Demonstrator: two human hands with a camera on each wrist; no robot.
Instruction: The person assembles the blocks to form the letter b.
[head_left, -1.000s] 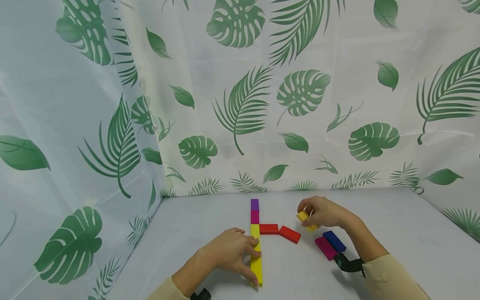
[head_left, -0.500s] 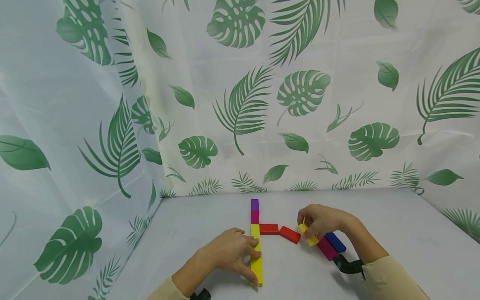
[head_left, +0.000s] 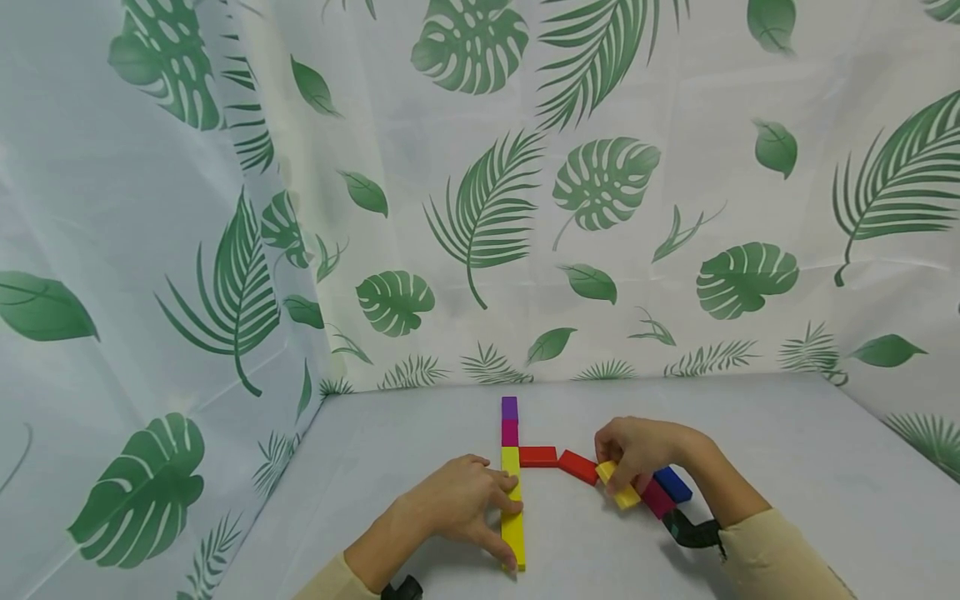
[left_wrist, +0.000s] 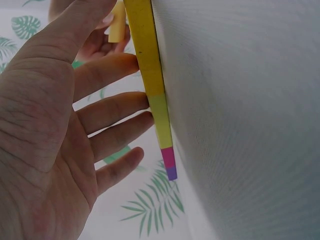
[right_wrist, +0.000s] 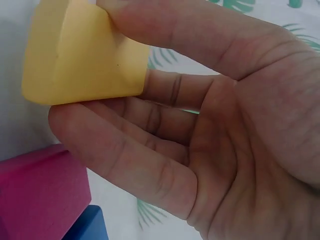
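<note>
Nearest me, my left hand (head_left: 459,504) lies spread and flat on the pale grey table (head_left: 787,467), its straight fingers (left_wrist: 112,111) pressing the side of the long yellow block (head_left: 513,527) that forms the near end of a straight line of blocks. Just beyond it in that line sit a shorter yellow block (head_left: 510,461), a magenta block (head_left: 509,432) and a purple block (head_left: 509,407), end to end.

To the right, my right hand (head_left: 640,448) pinches a small yellow wooden block (head_left: 618,485) between thumb and fingers, low over the table, just beside a tilted red block (head_left: 578,467). A flat red block (head_left: 537,456) touches the line. A magenta brick (head_left: 657,498) and a blue brick (head_left: 672,484) lie under my right wrist. The leaf-print curtain (head_left: 480,192) hangs behind.
</note>
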